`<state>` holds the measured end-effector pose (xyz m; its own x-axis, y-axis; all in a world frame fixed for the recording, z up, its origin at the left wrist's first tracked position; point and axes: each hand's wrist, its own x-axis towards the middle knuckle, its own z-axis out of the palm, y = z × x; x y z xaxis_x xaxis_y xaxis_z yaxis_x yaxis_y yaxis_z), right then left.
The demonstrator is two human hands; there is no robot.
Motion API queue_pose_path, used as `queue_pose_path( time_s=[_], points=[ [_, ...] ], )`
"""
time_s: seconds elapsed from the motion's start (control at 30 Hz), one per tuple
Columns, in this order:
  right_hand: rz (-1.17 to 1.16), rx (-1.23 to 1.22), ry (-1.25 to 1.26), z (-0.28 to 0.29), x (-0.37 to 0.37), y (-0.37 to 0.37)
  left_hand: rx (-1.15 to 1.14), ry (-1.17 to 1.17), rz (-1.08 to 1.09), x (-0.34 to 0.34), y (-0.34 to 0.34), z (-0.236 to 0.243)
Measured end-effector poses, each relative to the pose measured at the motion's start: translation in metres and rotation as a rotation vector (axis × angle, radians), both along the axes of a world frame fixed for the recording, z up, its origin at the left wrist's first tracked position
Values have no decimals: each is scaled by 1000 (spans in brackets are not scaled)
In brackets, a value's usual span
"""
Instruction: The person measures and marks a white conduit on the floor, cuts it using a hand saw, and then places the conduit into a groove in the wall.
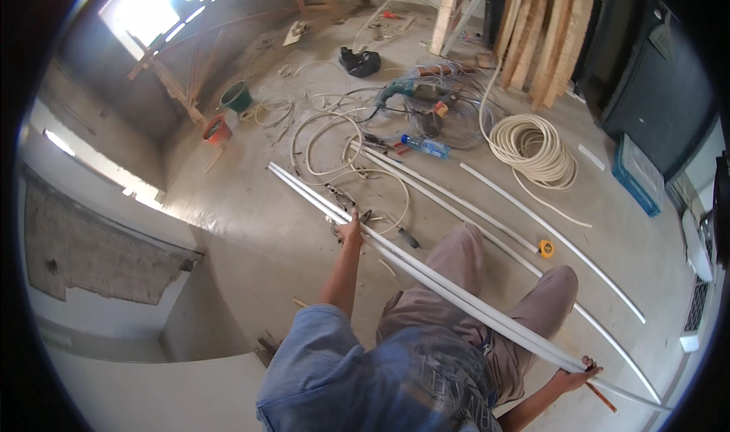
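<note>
Across my lap lies a pair of long white plastic pipes, side by side and slanting from the upper left to the lower right. My left hand is closed around them toward their far end. Closer to the near end, my right hand grips them from below, its fingers partly hidden. A thin orange-brown stick shows just under that hand; I cannot tell whether it is held. Beyond my knees, more white pipes lie on the floor, with a yellow tape measure beside them.
A coil of cream hose lies at the right, near a blue case. Ahead are a green power tool, a plastic bottle, loose hose loops and a black bag. Two buckets, green and red, stand left; planks lean behind.
</note>
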<state>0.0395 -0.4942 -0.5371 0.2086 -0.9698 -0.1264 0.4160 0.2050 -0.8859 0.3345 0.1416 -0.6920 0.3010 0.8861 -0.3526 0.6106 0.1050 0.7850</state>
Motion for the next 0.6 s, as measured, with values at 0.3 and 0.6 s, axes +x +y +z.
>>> queue_pose_path(
  time_s=[0.3,0.6],
  points=[
    [-112,260,-69,13,51,46,128,-610,-2061,-74,-342,197],
    [-47,202,-148,51,32,50,109,-271,-2787,-157,-504,221]
  ],
)
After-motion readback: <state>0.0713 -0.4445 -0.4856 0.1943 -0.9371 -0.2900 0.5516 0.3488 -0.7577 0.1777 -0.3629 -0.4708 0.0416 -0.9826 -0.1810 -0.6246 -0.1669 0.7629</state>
